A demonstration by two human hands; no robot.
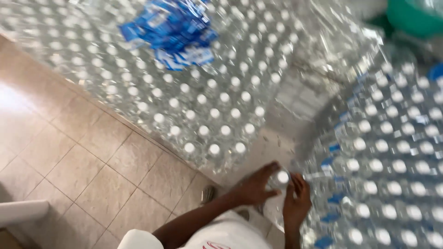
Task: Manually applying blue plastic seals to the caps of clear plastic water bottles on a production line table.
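Your left hand [253, 188] and right hand [296, 203] met over one clear bottle [279, 178] with a white cap, fingers of both closed around it. It sat low between two shrink-wrapped bottle packs [207, 115], above the tiled floor [87, 170]. Blue labels [173, 30] lay on the far pack.

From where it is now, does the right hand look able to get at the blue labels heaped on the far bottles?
Probably not. The right hand is at a bottle close by; the blue labels lie far across the bottles.
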